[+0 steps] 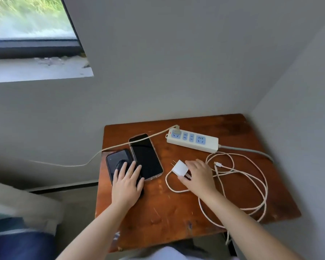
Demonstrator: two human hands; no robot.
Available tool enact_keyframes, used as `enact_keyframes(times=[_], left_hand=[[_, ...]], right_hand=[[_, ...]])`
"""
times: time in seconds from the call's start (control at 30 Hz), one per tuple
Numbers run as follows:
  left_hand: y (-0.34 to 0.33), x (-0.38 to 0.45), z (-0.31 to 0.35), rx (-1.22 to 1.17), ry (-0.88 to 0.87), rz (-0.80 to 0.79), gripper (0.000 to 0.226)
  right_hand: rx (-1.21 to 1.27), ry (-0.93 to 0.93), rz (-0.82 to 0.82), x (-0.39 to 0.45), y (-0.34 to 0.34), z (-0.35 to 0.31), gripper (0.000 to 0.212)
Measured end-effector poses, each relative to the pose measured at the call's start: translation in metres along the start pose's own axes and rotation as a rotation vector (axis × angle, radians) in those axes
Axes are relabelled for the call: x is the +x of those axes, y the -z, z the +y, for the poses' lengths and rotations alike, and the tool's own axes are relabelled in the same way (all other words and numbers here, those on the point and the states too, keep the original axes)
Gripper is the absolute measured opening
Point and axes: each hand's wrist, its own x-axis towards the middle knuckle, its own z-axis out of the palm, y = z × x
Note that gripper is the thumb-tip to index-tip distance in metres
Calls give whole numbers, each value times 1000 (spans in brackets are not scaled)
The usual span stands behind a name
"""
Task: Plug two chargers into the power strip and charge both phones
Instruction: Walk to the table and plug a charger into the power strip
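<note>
Two dark phones lie side by side on the brown wooden table [176, 212]: a smaller one in a black case [114, 158] at the left edge and a longer one [145, 154] to its right. My left hand [127, 182] rests flat on the smaller phone, fingers apart. My right hand [199, 175] grips a white charger block [180, 167], its prongs pointing up-left. A white cable [251, 177] coils to the right, its loose connector [218, 164] beside my hand. The white power strip [192, 140] lies at the back, with one plug [176, 130] in its left socket.
The table stands in a corner between grey walls. A cream cord [101, 151] runs from the strip's plug off the left edge. The strip's grey lead [251, 150] leaves to the right. A window [30, 25] is at upper left, bedding [17, 212] at lower left.
</note>
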Motion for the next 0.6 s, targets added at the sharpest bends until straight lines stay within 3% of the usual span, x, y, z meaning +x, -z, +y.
enact_keyframes(times=[0.13, 0.4, 0.6], left_hand=[[0, 0, 2, -23, -2, 26, 47], [-1, 0, 1, -19, -5, 41, 46], [3, 7, 4, -22, -29, 39, 48]], right_hand=[[-62, -5, -52, 14, -6, -9, 69], [-32, 44, -19, 27, -2, -10, 59], [408, 1, 59, 42, 44, -7, 47]])
